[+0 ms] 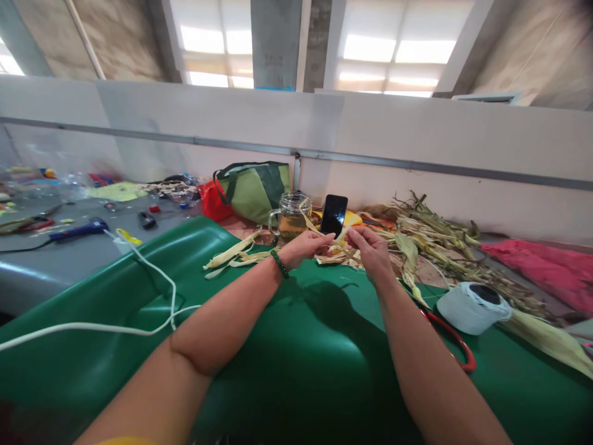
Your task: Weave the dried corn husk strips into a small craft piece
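Nearest, two bare forearms reach forward over one green mat (287,358), which curls up along its left side. At the right, one red scissor handle (469,358) lies on the mat just beside one spool of white thread (470,312), and one broad pale leaf (546,337) stretches out past the spool. At the left, one white cable (115,329) crosses the mat in a bend. Farther in, the two hands work near each other above the mat's far edge: the left hand (306,246), with one dark green bead bracelet (280,264) at its wrist, and the right hand (373,248). Both have thumb and fingers pinched together on pale husk (343,235), held up between them in front of the phone; whether it is one strip or several, I cannot tell. At least two husk pieces (231,251) lie left of the left hand. Just beyond stand one dark phone (334,213), upright, and one glass mug (288,225) with one handle and amber liquid inside. To their right spreads a heap of dried stalks (440,238), too many to count, with one pink cloth (546,266) beside it. Behind the mug sit one green bag (259,191) and one red bag (215,201); on the grey table (28,266) at far left lies one blue-handled tool (78,229). Two large windows (396,46) shine above the pale partition (250,117).
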`<move>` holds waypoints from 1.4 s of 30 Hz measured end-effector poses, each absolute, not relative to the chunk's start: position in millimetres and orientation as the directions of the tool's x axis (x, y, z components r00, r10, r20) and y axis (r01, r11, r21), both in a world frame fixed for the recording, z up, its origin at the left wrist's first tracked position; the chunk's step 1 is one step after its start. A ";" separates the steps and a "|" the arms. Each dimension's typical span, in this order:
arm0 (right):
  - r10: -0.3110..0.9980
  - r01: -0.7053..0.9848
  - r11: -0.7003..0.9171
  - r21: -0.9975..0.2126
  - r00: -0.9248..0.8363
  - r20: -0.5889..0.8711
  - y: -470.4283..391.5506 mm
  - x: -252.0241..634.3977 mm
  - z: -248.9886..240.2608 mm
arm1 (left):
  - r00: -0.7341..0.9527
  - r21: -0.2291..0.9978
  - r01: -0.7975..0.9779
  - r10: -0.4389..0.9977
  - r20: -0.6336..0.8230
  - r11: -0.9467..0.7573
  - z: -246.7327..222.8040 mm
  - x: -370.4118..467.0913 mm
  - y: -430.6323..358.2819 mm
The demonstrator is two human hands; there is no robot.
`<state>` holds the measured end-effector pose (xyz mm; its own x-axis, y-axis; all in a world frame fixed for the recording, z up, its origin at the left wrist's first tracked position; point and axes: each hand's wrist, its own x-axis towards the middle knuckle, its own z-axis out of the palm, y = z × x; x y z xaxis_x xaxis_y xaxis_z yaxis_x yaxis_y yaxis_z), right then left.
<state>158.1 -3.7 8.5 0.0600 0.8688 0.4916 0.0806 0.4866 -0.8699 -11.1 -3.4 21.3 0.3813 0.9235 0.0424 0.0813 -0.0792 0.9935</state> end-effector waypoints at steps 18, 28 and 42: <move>0.828 0.462 0.551 -0.695 -0.202 0.523 -2.7 155.0 -1.0 | 0.200 0.984 -0.090 0.965 0.172 -0.156 20.1 -4.0 -0.8; 0.653 0.763 0.572 -0.301 -0.201 0.730 0.1 158.0 -9.2 | 0.332 0.893 -0.360 0.932 -0.147 0.270 33.4 -4.3 -9.2; 0.796 0.370 0.561 -0.741 0.003 0.605 -8.8 150.8 1.6 | 0.266 0.928 0.127 0.913 0.309 -0.351 11.9 1.9 -2.2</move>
<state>150.8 -8.8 1.6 0.0027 0.7964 0.6047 0.3697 0.5611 -0.7406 1.9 -2.2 11.9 0.2658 0.9131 0.3093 0.1273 -0.3512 0.9276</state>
